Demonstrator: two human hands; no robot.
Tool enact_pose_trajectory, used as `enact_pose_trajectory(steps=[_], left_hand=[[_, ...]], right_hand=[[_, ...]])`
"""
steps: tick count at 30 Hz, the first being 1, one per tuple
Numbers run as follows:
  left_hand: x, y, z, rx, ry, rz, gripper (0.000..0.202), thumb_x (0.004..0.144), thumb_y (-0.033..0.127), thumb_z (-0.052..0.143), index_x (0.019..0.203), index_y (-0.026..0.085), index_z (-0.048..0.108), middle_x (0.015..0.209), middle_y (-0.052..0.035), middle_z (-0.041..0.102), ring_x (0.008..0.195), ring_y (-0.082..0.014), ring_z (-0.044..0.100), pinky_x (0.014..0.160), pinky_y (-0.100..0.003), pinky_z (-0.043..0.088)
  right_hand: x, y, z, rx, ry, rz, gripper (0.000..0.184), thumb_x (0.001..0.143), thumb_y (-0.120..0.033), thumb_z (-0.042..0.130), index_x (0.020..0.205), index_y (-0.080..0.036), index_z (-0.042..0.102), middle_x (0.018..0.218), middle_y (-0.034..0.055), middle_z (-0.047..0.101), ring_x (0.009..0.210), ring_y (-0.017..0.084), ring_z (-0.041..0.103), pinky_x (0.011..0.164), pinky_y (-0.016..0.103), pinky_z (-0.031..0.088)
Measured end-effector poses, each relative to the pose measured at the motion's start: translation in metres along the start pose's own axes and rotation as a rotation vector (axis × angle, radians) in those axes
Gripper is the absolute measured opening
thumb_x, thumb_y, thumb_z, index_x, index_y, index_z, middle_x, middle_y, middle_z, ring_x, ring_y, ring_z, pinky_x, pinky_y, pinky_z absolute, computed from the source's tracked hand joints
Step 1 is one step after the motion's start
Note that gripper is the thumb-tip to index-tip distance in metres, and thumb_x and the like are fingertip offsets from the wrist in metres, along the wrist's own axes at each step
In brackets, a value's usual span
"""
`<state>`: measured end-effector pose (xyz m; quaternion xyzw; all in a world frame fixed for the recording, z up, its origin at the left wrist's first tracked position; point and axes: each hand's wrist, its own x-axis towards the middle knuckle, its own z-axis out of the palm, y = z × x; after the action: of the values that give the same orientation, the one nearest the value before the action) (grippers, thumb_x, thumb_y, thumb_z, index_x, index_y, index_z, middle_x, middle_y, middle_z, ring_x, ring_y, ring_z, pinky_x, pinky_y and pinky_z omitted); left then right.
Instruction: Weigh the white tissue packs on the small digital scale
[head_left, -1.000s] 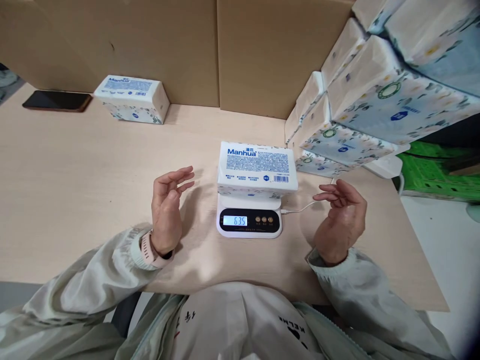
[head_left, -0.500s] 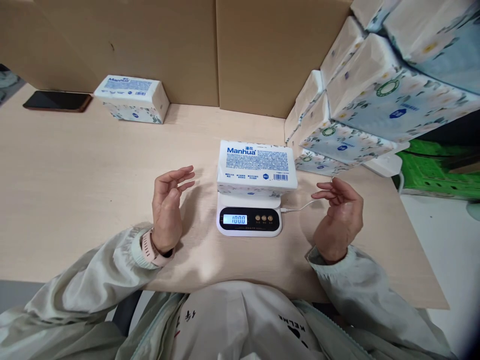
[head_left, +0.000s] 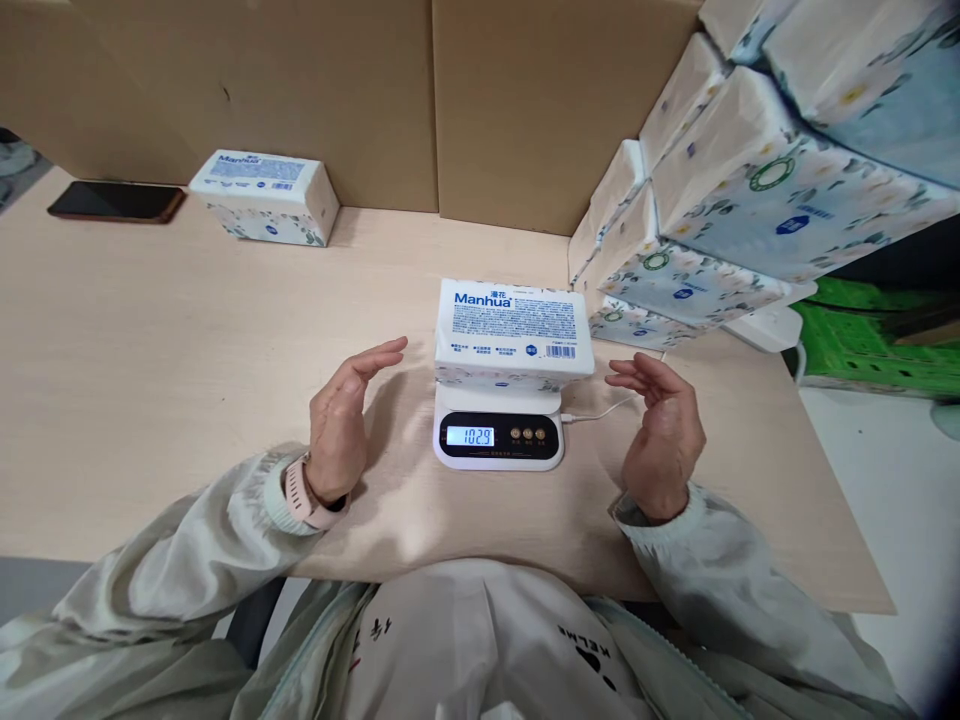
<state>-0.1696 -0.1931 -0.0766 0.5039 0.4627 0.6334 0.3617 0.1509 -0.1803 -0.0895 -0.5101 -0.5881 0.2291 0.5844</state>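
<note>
A white tissue pack (head_left: pixel 514 325) printed "Manhua" lies flat on a small white digital scale (head_left: pixel 499 458), hiding most of its platform. The lit display reads 102.9, and a white cable (head_left: pixel 600 412) runs from the scale's right side. My left hand (head_left: pixel 341 425), with a pink watch band at the wrist, is to the left of the pack, fingers stretched toward it without touching. On the other side my right hand (head_left: pixel 660 430) hovers over the cable, fingers extended, also apart from the pack. Neither hand holds anything.
Stacked tissue packs (head_left: pixel 720 190) rise at the right. A single tissue pack (head_left: pixel 270 200) and a dark phone (head_left: pixel 116 202) lie at the back left. Cardboard (head_left: pixel 322 90) walls off the table's rear. A green crate (head_left: pixel 877 335) stands beyond the right edge.
Both hands have moved inward, closer to the pack on the scale. The display has gone from 100.0 to 102.9. The pack stays in place.
</note>
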Motion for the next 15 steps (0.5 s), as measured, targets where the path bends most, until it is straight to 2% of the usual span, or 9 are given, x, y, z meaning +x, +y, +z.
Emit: enact_pose_trajectory(steps=[4,11,15], left_hand=[[-0.0013,-0.0005,-0.0020,0.009,-0.078,0.007,0.044,0.108,0.051,0.052,0.134,0.025,0.079,0.146,-0.0071,0.071,0.147,-0.0292,0.060,0.137,-0.056,0.034],[-0.0023,-0.0053,-0.0018,-0.051,-0.150,-0.094,0.060,0.104,0.068,0.053,0.141,0.027,0.075,0.152,-0.0089,0.067,0.158,-0.0324,0.048,0.141,-0.059,0.025],[-0.0035,-0.0088,-0.0054,-0.043,-0.265,-0.120,0.064,0.105,0.072,0.047,0.149,0.031,0.070,0.165,-0.0031,0.054,0.167,-0.0310,0.031,0.144,-0.059,0.016]], right_hand=[[-0.0004,0.0014,-0.0007,0.026,-0.087,0.004,0.046,0.108,-0.053,0.047,0.143,-0.031,0.068,0.136,0.0082,0.076,0.127,0.031,0.072,0.119,0.064,0.049],[-0.0005,-0.0018,-0.0036,-0.047,-0.253,0.005,0.052,0.110,-0.054,0.040,0.157,-0.036,0.058,0.159,0.0026,0.063,0.152,0.028,0.056,0.129,0.057,0.044],[0.0001,0.0002,-0.0048,-0.079,-0.326,-0.017,0.059,0.111,-0.058,0.038,0.163,-0.034,0.050,0.167,0.0025,0.055,0.159,0.028,0.046,0.134,0.057,0.037]])
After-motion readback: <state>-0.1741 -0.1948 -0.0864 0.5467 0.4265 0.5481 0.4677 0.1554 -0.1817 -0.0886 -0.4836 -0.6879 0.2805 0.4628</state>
